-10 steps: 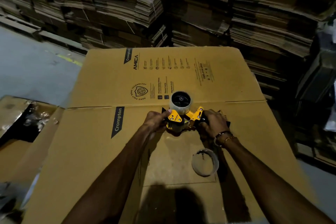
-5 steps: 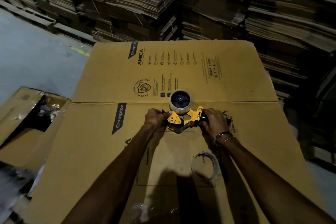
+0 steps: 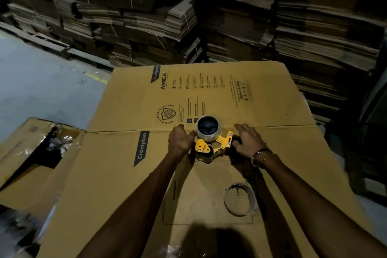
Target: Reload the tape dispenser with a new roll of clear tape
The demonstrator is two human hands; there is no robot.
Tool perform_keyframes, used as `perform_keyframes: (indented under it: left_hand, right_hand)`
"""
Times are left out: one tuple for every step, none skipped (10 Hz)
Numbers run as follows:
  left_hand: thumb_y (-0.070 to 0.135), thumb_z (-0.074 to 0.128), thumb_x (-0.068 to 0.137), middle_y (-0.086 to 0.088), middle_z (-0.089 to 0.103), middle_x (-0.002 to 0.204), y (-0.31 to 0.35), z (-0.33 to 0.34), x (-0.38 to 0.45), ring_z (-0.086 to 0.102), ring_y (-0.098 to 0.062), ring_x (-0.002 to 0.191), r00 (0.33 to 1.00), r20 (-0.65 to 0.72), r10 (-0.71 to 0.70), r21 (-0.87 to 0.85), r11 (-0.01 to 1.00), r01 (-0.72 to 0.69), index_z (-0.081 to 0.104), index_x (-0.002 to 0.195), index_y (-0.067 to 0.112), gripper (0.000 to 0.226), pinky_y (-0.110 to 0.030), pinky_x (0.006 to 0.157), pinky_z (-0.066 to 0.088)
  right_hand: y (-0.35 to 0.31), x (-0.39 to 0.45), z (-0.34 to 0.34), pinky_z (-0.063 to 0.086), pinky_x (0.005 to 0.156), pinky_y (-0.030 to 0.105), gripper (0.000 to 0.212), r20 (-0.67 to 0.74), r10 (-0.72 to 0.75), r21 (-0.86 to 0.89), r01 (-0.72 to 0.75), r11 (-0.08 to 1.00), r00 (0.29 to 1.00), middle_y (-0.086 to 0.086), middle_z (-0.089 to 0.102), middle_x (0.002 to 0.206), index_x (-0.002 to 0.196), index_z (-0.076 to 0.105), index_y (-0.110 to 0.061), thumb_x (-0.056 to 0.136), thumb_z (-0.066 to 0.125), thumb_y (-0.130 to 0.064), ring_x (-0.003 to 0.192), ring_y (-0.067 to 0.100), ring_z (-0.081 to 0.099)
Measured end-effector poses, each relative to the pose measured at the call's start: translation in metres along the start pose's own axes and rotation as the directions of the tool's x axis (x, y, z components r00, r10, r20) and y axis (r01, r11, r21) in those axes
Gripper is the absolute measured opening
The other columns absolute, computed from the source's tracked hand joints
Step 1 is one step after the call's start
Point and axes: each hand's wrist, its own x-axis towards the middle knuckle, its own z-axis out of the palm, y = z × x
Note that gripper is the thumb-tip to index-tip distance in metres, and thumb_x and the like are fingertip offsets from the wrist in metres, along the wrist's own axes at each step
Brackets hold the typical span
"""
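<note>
A yellow tape dispenser (image 3: 222, 144) lies on its side on a flattened cardboard box (image 3: 125, 174). A roll of clear tape (image 3: 209, 137) sits on its black hub. My left hand (image 3: 180, 140) is at the dispenser's left, fingers curled against the roll and the yellow front plate. My right hand (image 3: 248, 139) lies over the black handle (image 3: 235, 142) with its fingers stretched forward and spread. An empty tape core (image 3: 240, 199) lies on the cardboard nearer to me, under my right forearm.
Tall stacks of flattened cartons (image 3: 230, 16) wall off the back and right. An open box with crumpled plastic (image 3: 52, 142) sits at the left on the grey floor (image 3: 41, 81). Crinkled plastic film (image 3: 171, 250) lies at the cardboard's near edge.
My right hand has loosened from the handle and its fingers have straightened. My left hand stays at the dispenser's left side. The camera has tilted up slightly.
</note>
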Motion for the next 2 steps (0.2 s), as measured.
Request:
perform_keyframes:
  left_hand:
    - [0.035,0.063,0.096,-0.02,0.043,0.151,0.023,-0.026,0.003,0.039,-0.038,0.139,0.985,-0.067,0.158,0.055,0.986,-0.154,0.039,0.147,0.0,0.066,-0.044,0.109,0.039]
    - [0.033,0.058,0.098,-0.016,0.033,0.157,0.049,-0.055,0.002,0.031,-0.036,0.142,0.925,-0.143,0.351,0.154,0.931,-0.33,0.031,0.15,0.003,0.067,-0.043,0.112,0.033]
  right_hand:
    - [-0.016,0.007,-0.029,0.036,0.11,0.04,0.067,-0.118,-0.038,-0.009,0.037,0.999,0.992,0.011,0.041,0.15,0.153,0.03,-0.01,0.095,0.058,-0.028,0.135,0.032,0.039]
    - [-0.037,0.015,-0.064,0.032,0.114,0.038,0.068,-0.288,-0.131,-0.039,0.125,0.991,0.949,0.013,0.036,0.155,0.154,0.028,-0.01,0.096,0.058,-0.03,0.14,0.033,0.034]
